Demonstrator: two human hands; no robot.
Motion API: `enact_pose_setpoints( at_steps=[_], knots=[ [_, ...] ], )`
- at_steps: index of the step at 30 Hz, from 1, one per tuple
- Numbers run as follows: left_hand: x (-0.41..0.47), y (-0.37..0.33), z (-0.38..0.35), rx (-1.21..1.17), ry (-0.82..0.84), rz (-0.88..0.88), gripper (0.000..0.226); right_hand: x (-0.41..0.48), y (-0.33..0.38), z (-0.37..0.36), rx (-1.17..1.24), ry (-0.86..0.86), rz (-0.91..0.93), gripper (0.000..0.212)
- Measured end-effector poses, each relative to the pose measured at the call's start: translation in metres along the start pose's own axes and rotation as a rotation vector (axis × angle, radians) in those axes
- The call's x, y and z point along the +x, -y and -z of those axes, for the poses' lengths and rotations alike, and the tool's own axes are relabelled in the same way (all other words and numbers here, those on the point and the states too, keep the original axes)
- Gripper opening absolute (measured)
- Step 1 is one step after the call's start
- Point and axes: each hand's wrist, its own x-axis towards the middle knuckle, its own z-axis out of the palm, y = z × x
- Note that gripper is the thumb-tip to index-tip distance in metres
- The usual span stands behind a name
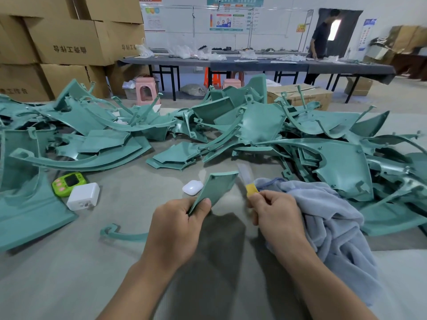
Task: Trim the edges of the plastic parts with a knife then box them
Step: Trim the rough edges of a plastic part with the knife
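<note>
My left hand [182, 224] grips the lower end of a small flat teal plastic part [218, 187] and holds it upright above the grey table. My right hand [275, 213] is closed on a knife [248, 181] with a yellow handle; its blade is blurred and points up, just right of the part's top edge. A wide heap of teal plastic parts [254, 125] lies across the table behind both hands. A curved teal offcut [120, 234] rests on the table left of my left wrist.
A light blue cloth [328, 218] lies bunched under and right of my right hand. A white earbud case [192, 187], a white charger [83, 196] and a green timer [68, 182] sit on the table. Cardboard boxes [64, 40] are stacked at back left; a person [320, 40] stands by a far bench.
</note>
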Motion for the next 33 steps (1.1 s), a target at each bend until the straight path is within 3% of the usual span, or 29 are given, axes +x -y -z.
enact_pose_setpoints(
  at_steps=[2, 5, 7, 10, 13, 16, 20, 22, 24, 30, 33],
  knots=[
    [0.0, 0.0, 0.002, -0.001, 0.011, 0.006, 0.048, 0.001, 0.001, 0.004, 0.035, -0.032, -0.023, 0.035],
    [0.001, 0.001, 0.002, -0.019, 0.026, 0.031, 0.048, -0.015, 0.011, 0.004, 0.257, 0.104, 0.158, 0.027],
    [0.001, -0.001, 0.003, -0.026, 0.027, 0.044, 0.052, -0.02, 0.012, 0.001, 0.206, 0.172, 0.184, 0.026],
    [0.0, -0.002, 0.003, -0.032, 0.017, 0.033, 0.053, -0.001, 0.001, 0.003, -0.048, -0.015, -0.006, 0.029],
    [-0.002, -0.004, 0.005, -0.035, 0.022, -0.008, 0.037, 0.001, -0.002, 0.009, 0.02, -0.113, -0.021, 0.029],
    [-0.005, -0.005, 0.005, 0.134, -0.03, -0.078, 0.028, -0.01, 0.01, 0.008, 0.277, 0.043, 0.156, 0.023],
    [-0.009, -0.008, 0.002, 0.365, -0.137, -0.28, 0.028, -0.016, 0.019, 0.01, 0.095, 0.303, 0.27, 0.011],
    [-0.01, -0.009, 0.004, 0.367, -0.18, -0.405, 0.017, -0.014, 0.018, 0.012, 0.113, 0.341, 0.337, 0.02],
    [-0.01, -0.011, 0.008, 0.347, -0.249, -0.464, 0.025, -0.012, 0.018, 0.016, 0.128, 0.285, 0.371, 0.021],
    [-0.01, -0.023, 0.012, 0.266, -0.532, -0.376, 0.061, -0.012, 0.014, 0.008, 0.374, 0.1, 0.156, 0.01],
    [-0.015, -0.027, 0.008, 0.233, -0.563, -0.416, 0.047, -0.016, 0.016, 0.005, 0.55, 0.099, -0.009, 0.012]
  ],
)
